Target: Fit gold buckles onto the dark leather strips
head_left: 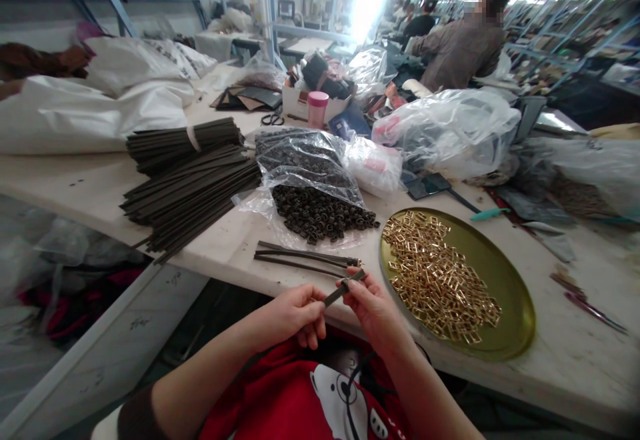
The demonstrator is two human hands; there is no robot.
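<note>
Between my two hands is a narrow dark leather strap [334,295], held above my lap at the table's front edge. My left hand [306,315] pinches its lower end. The fingers of my right hand [369,299] close on the other end, around a small dark loop [345,284] on the strap. Just beyond lie several similar straps [300,265], with a bit of gold metal at their right ends. Dark leather loops [320,217] spill from a clear plastic bag [305,157]. To the right, gold buckles [445,280] are heaped on a round gold tray [520,307].
Bundled dark strips [195,180] lie at the left table edge. Farther back are a pink-lidded jar [318,110], black scissors [273,119], plastic bags [445,127] and a dark phone-like slab [427,187]. A red-handled tool [595,310] lies far right. Another person [455,50] stands behind.
</note>
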